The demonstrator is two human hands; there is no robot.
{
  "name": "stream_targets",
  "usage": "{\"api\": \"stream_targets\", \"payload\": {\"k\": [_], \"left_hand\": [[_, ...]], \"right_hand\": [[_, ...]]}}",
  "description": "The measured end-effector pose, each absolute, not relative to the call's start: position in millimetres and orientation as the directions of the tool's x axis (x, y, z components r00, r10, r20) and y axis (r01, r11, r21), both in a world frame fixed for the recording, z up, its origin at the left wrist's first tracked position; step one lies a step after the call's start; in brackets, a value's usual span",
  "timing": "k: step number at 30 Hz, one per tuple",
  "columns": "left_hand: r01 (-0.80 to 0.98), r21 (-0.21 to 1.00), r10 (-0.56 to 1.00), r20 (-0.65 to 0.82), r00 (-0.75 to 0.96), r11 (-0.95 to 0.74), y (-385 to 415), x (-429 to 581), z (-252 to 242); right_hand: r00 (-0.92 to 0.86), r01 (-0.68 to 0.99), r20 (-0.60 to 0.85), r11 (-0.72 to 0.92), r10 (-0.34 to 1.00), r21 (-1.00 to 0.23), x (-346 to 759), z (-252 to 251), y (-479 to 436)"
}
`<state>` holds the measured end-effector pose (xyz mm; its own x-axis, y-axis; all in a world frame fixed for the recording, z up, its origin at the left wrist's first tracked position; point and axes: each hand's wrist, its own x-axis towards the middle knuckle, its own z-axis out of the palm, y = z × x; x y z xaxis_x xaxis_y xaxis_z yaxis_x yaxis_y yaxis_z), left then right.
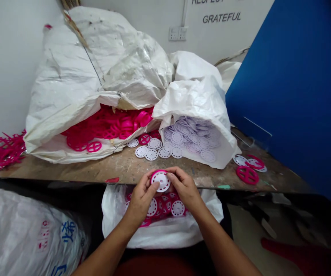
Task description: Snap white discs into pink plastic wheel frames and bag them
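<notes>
My left hand (140,201) and right hand (184,188) sit at 6 o'clock in my view, both closed narrowly on a round white plastic disc with a glossy magenta ring (162,181). The fingers (153,183) pinch its rim and rest on its pierced face. The disc is held between the hands, just in front of the bench edge.

Below them, at 6 o'clock, a crumpled white plastic sack (159,239) holds a jumble of white-and-magenta plastic discs (178,208). Beyond the hands stands a scarred, stained wooden workbench (119,166). At 11 o'clock, a coarse woven white sack (67,88) spills glossy magenta plastic wheels (104,126). At 1 o'clock, a thin, wrinkled white plastic bag (195,97) spills flat, perforated pale lilac-white discs (188,134), with loose white discs (150,153) scattered on the wood. At 3 o'clock, a spoked magenta wheel (247,175) lies on the bench beside a smooth blue panel (286,96). At 9 o'clock, spiky magenta plastic runners (2,151) hang over the bench end.
</notes>
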<state>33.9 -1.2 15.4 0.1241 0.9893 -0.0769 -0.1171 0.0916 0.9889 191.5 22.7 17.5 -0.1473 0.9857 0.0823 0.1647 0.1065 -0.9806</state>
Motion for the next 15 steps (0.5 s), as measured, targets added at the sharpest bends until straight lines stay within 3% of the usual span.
{"api": "stream_targets", "payload": {"k": [4,9,12,15], "left_hand": [[-0.116,0.977,0.968,-0.152,0.200,0.178,-7,33,9],[-0.039,0.975,0.960,-0.207,0.189,0.218,-13,33,3],[0.005,0.966,0.924,-0.249,0.289,0.259,-15,25,2],[0.196,0.969,0.924,-0.210,0.319,0.152,-12,3,11]], "right_hand": [[-0.244,0.085,0.019,0.041,0.970,-0.996,196,13,12],[-0.268,0.226,0.050,0.113,0.962,-0.967,197,9,-1],[-0.368,0.288,-0.003,0.111,0.930,-0.951,205,16,7],[-0.274,0.464,0.033,0.162,0.961,-0.871,225,20,39]]}}
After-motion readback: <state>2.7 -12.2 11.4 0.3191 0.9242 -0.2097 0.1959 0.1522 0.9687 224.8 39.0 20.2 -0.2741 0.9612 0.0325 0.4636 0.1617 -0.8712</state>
